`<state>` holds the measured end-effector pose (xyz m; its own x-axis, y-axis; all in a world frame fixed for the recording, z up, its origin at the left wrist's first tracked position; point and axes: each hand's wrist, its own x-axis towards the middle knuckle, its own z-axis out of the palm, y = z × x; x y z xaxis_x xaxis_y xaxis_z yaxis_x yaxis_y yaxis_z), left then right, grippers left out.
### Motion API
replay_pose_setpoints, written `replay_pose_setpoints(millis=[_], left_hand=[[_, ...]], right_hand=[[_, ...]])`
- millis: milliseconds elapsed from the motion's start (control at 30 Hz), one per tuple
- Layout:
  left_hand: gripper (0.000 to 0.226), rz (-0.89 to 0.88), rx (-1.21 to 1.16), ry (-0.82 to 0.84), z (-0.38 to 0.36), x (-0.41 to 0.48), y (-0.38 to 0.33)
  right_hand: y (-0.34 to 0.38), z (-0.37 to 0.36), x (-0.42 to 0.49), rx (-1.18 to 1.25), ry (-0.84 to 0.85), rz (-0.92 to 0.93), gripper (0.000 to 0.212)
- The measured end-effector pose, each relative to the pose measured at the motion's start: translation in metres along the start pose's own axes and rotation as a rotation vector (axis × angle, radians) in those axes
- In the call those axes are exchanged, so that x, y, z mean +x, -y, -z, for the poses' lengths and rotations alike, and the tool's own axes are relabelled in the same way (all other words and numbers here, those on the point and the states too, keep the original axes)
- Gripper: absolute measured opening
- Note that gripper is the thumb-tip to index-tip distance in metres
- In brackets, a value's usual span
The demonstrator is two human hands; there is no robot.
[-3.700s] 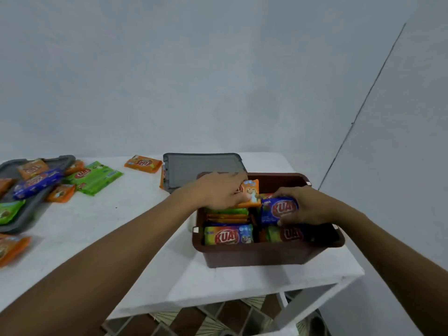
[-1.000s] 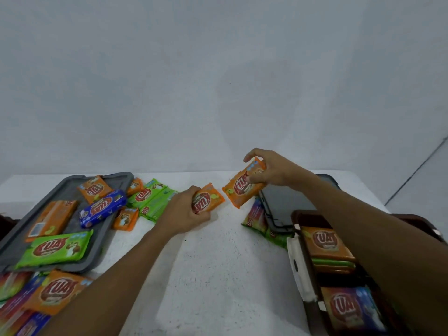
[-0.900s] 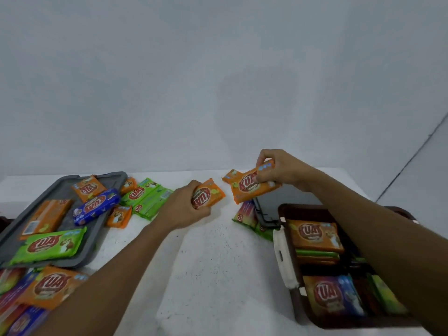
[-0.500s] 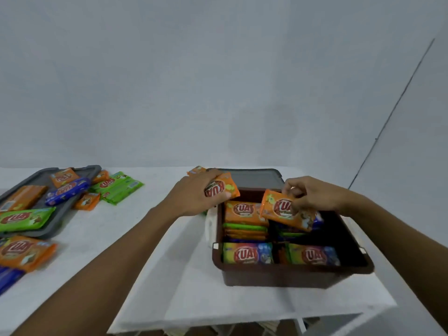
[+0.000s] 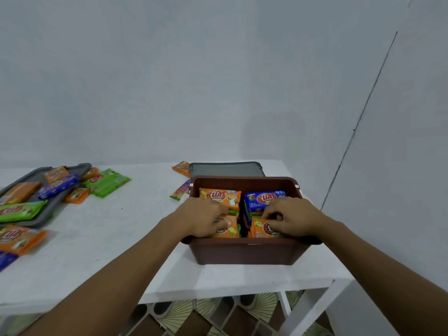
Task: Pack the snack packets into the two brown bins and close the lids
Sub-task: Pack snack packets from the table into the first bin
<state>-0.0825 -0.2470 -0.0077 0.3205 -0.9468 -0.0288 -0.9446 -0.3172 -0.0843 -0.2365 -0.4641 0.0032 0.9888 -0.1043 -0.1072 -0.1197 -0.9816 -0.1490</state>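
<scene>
Pinching glossy orange packets inside boxy brown bin: left hand, right hand.

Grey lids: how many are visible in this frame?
2. One grey lid lies behind the brown bin; the other lid lies far left, with packets on it. None seems hidden.

Your brown plastic bin shows orange foil packets and a blue foil packet; green foil packets lie beside your grey plastic tray.
</scene>
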Motion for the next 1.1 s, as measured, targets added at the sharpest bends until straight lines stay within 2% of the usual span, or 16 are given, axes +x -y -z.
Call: replay_pose_setpoints(millis=[100, 333, 433, 567, 700, 800, 900, 967, 1100], left_hand=[[0.047, 0.004, 0.022, 0.022, -0.002, 0.0, 0.001], [0.042, -0.019, -0.063, 0.03, 0.001, -0.003, 0.001], [0.045, -0.001, -0.07, -0.013, -0.002, -0.004, 0.0], [0.035, 0.018, -0.083, -0.045, 0.0, -0.009, -0.004], [0.033, 0.051, -0.083, -0.042, -0.002, -0.017, -0.008], [0.025, 0.101, -0.231, -0.135, 0.001, -0.016, -0.009], [0.022, 0.175, -0.341, -0.356, 0.0, -0.011, -0.001], [0.028, 0.229, -0.242, -0.411, -0.002, -0.007, 0.015], [0.062, 0.276, -0.198, -0.189, 0.001, 0.009, 0.048]], right_hand=[[-0.002, -0.004, 0.002, 0.003, -0.019, -0.014, 0.027], [-0.003, -0.007, 0.002, 0.056, -0.019, -0.021, 0.022], [-0.005, -0.011, 0.003, 0.031, -0.08, -0.009, 0.027], [-0.007, -0.012, 0.001, 0.056, -0.186, 0.013, 0.027], [-0.006, -0.014, 0.003, -0.01, -0.211, -0.001, 0.037], [-0.007, -0.014, 0.006, -0.002, -0.197, -0.007, 0.038], [-0.009, -0.008, 0.014, 0.107, -0.202, -0.009, 0.032], [-0.01, -0.003, 0.021, 0.156, -0.256, -0.013, 0.028], [-0.015, 0.01, 0.044, 0.118, -0.242, 0.038, 0.029]])
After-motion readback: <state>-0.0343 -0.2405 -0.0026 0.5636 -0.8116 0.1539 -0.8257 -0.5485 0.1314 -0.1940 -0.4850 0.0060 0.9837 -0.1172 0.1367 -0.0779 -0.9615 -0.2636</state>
